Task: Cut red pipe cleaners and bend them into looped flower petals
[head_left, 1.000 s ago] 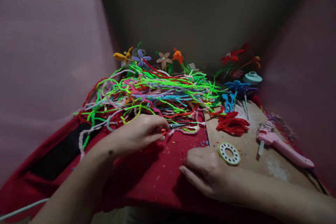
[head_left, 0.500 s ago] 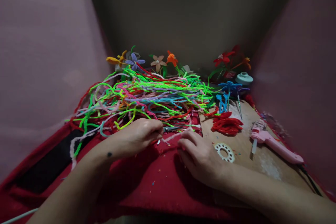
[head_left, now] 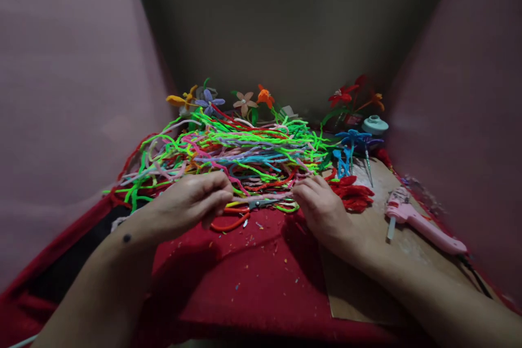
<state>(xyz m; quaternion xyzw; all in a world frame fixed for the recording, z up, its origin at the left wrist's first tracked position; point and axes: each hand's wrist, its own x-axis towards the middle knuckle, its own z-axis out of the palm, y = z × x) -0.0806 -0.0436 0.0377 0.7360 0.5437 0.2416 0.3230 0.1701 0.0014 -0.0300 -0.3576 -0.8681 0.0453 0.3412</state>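
Observation:
A pale pink pipe cleaner (head_left: pixel 271 196) stretches nearly straight between my two hands, just above the red cloth. My left hand (head_left: pixel 207 196) is closed, with thumb and fingers pinching its left end. At the other end my right hand (head_left: pixel 320 204) is closed on it too, its fingertips bent down over the strand. Scissors with orange handles (head_left: pixel 230 227) lie below the strand, blades pointing right, partly behind my left hand. Just beyond both hands spreads a large heap of pipe cleaners (head_left: pixel 253 138) in green, red, pink, blue and other colours.
Finished pipe-cleaner flowers (head_left: pixel 244 102) stand behind the heap. On the right, a wooden board (head_left: pixel 346 299) carries red looped pieces (head_left: pixel 353 194) and a pink glue gun (head_left: pixel 424 225) with its cord. Blue flower pieces (head_left: pixel 346 160) lie near a pale round container (head_left: pixel 375 125). Small scraps dot the red cloth (head_left: pixel 253 293).
My hands have moved apart and slightly away from me, drawing the pink pipe cleaner straight. The scissors' orange handles now show, while the white ring on the board is hidden by my right arm.

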